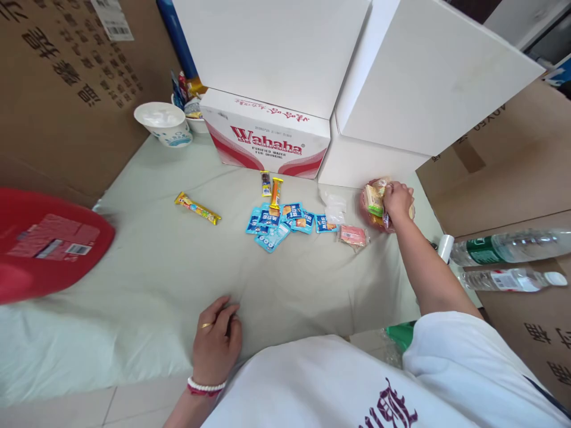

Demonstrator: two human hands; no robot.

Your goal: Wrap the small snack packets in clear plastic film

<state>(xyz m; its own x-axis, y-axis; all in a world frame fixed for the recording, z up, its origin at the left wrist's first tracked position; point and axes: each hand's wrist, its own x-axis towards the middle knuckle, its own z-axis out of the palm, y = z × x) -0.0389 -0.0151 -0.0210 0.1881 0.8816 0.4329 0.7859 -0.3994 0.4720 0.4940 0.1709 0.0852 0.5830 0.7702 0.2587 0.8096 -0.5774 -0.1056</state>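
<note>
And here's the right hand, stretched well out from the body, knuckles up, right over the pinkish container! Fingers point down and bend in among the wrappers; the tips are buried from where I'm standing, so I can't tell whether they're pinching a packet or just touching one. Just left of those fingers, inside the container, sits a pale packet with a green end.

The step in hand, I'd judge, is the handling of the packets in that container, though putting in or taking out, I can't call it! Either way, the next move calls for care: clean control of one packet, without dragging its neighbours over the rim.

Left of the right hand and a touch nearer the body, there's a pink packet lying outside the container, with a clear wrapper just beyond it. Farther left again, a loose heap of blue packets, an orange bar at its far edge.

Over to the left hand: resting on the near part of the surface, fingers loosely curled, nothing showing in its grasp. Well ahead of it lies a long yellow stick, quite untouched
</note>
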